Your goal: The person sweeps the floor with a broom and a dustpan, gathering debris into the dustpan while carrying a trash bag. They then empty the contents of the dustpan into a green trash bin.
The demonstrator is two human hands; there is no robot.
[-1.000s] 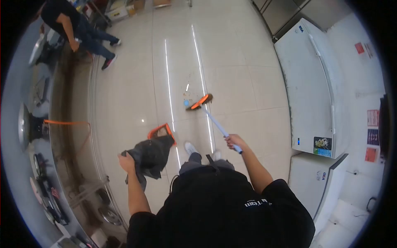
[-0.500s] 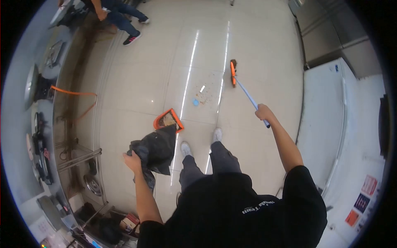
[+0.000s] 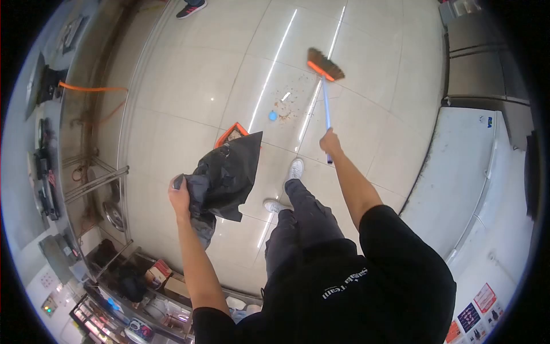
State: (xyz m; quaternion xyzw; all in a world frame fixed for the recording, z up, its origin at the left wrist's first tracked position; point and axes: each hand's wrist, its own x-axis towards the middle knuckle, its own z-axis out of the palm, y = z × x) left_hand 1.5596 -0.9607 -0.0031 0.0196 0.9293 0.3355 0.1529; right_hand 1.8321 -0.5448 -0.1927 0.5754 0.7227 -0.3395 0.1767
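Note:
My left hand (image 3: 180, 199) is closed on the gathered part of a black plastic bag (image 3: 232, 172), which spreads out to the right. An orange dustpan (image 3: 222, 137) shows partly behind the bag; whether my left hand also holds it is hidden. My right hand (image 3: 330, 143) grips the lower end of a broom (image 3: 327, 106) by its light blue handle. Its orange head with brown bristles is turned away from me, beyond a scatter of crumbs (image 3: 283, 108). A blue round piece (image 3: 272, 116) and a white scrap (image 3: 286, 96) lie among the crumbs.
Metal shelving (image 3: 94, 186) with pans and boxes runs along the left. A white chest freezer (image 3: 452, 166) and steel cabinets (image 3: 475, 69) line the right. Another person's shoe (image 3: 191, 9) is at the top left. Glossy floor tiles (image 3: 366, 114) lie between.
The broom head has swung round, its bristles now spread and facing away. My feet have shifted, the bag covers more of the dustpan, and the other person is mostly out of view.

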